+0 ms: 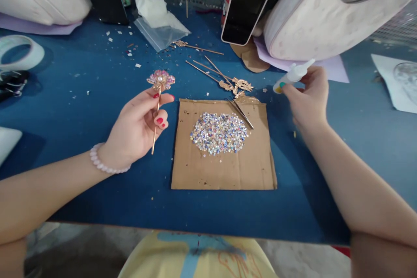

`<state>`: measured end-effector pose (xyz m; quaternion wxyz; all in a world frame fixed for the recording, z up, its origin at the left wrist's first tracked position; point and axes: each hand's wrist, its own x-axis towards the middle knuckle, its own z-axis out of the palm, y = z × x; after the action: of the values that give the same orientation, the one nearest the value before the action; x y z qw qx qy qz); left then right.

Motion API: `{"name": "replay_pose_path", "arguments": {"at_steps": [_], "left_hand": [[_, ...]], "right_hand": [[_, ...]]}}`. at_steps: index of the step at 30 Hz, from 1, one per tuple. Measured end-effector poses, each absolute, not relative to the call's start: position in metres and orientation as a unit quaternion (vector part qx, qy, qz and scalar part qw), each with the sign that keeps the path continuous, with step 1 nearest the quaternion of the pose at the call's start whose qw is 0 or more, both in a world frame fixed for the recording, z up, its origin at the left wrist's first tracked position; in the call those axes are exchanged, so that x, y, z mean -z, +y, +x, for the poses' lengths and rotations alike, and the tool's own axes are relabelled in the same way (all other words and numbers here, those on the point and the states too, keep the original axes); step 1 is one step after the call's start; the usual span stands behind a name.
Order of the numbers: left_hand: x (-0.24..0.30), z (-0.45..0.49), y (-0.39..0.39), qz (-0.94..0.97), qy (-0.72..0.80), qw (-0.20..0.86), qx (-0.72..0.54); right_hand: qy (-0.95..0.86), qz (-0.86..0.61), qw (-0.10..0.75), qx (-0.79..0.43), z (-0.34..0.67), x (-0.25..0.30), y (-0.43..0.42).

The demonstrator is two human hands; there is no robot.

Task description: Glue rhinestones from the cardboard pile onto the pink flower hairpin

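My left hand (138,127) is closed in a pinch on the gold stem of a hair stick (160,81) topped with a pink sequin flower, held upright above the blue table (81,95). To the right, my right hand (308,100) grips a small white glue bottle (293,76) with its tip pointing left and down. Between the hands lies a square of brown cardboard (224,169) carrying a heap of iridescent sequins (219,134). Thin tweezers (243,114) rest on the cardboard's upper right part.
Several bare gold hair sticks (224,79) lie behind the cardboard. A clear bag with white tissue (159,21) sits at the back, a tape roll (19,52) at far left, a dark phone (249,2) and white cases at the rear. Sequin scraps dot the table.
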<state>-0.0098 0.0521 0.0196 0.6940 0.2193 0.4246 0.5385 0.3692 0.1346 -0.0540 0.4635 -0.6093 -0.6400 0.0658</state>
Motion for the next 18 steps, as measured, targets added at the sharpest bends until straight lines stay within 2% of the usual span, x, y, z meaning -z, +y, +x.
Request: {"name": "replay_pose_path", "arguments": {"at_steps": [4, 9, 15, 18], "left_hand": [[-0.018, -0.009, 0.061, 0.207, 0.484, 0.643, -0.556], [-0.015, -0.008, 0.062, 0.224, 0.517, 0.642, -0.520], [-0.015, -0.012, 0.067, 0.273, 0.551, 0.641, -0.459], [-0.017, -0.015, 0.068, 0.292, 0.572, 0.631, -0.435]], "right_hand": [[-0.575, -0.650, 0.491, -0.074, 0.370, 0.056, 0.138], [-0.560, -0.653, 0.504, -0.076, 0.361, 0.047, 0.130], [-0.594, -0.577, 0.538, 0.159, 0.345, 0.026, 0.108], [-0.660, -0.495, 0.530, 0.194, 0.336, 0.022, 0.098]]}}
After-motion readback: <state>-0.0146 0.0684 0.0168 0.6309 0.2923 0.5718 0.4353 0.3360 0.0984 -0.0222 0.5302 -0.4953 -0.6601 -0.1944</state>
